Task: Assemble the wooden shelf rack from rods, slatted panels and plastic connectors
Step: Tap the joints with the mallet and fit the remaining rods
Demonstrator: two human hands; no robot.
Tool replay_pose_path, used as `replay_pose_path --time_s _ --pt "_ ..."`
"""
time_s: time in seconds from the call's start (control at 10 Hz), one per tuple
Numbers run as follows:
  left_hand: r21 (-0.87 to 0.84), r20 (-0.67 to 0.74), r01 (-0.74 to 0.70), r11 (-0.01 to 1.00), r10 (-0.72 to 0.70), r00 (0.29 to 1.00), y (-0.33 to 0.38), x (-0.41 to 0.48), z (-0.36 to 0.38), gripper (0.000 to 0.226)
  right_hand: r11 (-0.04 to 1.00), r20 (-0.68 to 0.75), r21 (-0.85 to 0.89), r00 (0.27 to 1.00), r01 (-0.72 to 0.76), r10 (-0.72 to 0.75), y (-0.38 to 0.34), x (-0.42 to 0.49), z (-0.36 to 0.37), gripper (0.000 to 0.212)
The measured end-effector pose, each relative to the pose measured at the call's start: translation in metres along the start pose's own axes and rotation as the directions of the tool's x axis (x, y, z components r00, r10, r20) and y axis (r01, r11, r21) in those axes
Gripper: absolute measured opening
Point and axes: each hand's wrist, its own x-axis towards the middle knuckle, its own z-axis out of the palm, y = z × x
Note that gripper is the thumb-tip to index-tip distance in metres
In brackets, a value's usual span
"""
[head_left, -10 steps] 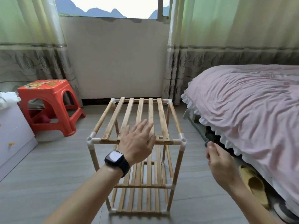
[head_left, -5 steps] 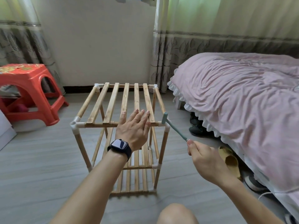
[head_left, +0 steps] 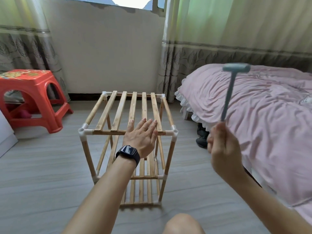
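Head view, wooden shelf rack (head_left: 133, 107) standing upright on the floor (head_left: 42, 174) beside the bed (head_left: 270, 132), left hand (head_left: 141, 137) lying flat on its top slats, fingers straight and together, right hand (head_left: 222, 149) gripping a small hammer (head_left: 228, 95) by the handle end, fingers curling round it, blurred hammer head seemingly raised well clear of the rack.

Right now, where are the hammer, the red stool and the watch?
hammer (head_left: 229, 93): head view, middle of its handle.
red stool (head_left: 28, 81): head view, on its seat top.
watch (head_left: 128, 151): head view, on its dark screen.
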Motion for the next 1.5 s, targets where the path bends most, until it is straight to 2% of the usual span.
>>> replay_pose_path --time_s 0.1,0.2,0.3,0.4,0.5,0.6,0.7,0.8,0.9,1.0,1.5 --pt "-0.007 0.005 -0.002 1.000 0.002 1.000 0.001 -0.002 0.000 0.055 0.780 0.273 -0.617 0.899 -0.109 0.341 0.010 -0.001 0.000 0.053" --pt "-0.006 0.004 -0.003 1.000 0.003 1.000 0.002 -0.002 -0.001 0.055 0.957 0.025 -0.272 0.993 -0.104 0.115 0.003 0.005 -0.013 0.053" --pt "-0.018 -0.005 -0.006 1.000 0.006 1.000 0.000 0.000 -0.001 0.055 0.990 -0.038 -0.110 0.995 0.086 -0.090 0.002 -0.004 0.000 0.043" --pt "-0.017 0.002 -0.006 1.000 0.006 1.000 0.001 -0.004 0.001 0.055 0.828 0.289 -0.554 0.911 -0.091 0.294 0.020 -0.009 0.003 0.052" --pt "-0.016 -0.008 -0.010 1.000 0.010 1.000 0.002 -0.003 0.001 0.056 0.985 0.048 -0.115 0.990 -0.130 0.136 0.016 -0.005 -0.003 0.054" --pt "-0.024 -0.025 -0.007 1.000 0.006 1.000 0.000 0.000 -0.001 0.056 0.974 0.067 0.173 0.988 -0.147 0.137 0.017 -0.008 0.005 0.053" --pt "-0.027 -0.022 -0.005 1.000 0.005 1.000 0.001 -0.002 0.000 0.056 0.896 0.408 -0.305 0.806 -0.323 0.430 0.032 -0.019 0.013 0.049" --pt "-0.023 -0.027 -0.011 1.000 0.010 1.000 0.001 -0.001 0.000 0.056 0.901 0.330 -0.141 0.839 -0.409 0.433 0.024 -0.016 0.009 0.049" --pt "-0.020 -0.026 -0.009 1.000 0.008 1.000 0.000 0.000 0.001 0.055 0.854 0.305 0.030 0.818 -0.519 0.487 0.017 -0.008 0.008 0.048" --pt "-0.015 -0.024 -0.006 1.000 0.005 1.000 0.000 -0.002 0.001 0.055 0.808 0.328 -0.013 0.760 -0.590 0.560 0.025 -0.003 0.008 0.045" --pt "-0.032 -0.037 -0.008 0.999 0.007 0.999 -0.002 0.000 0.003 0.056 0.798 0.324 -0.190 0.731 -0.571 0.600 0.041 0.000 0.008 0.044"
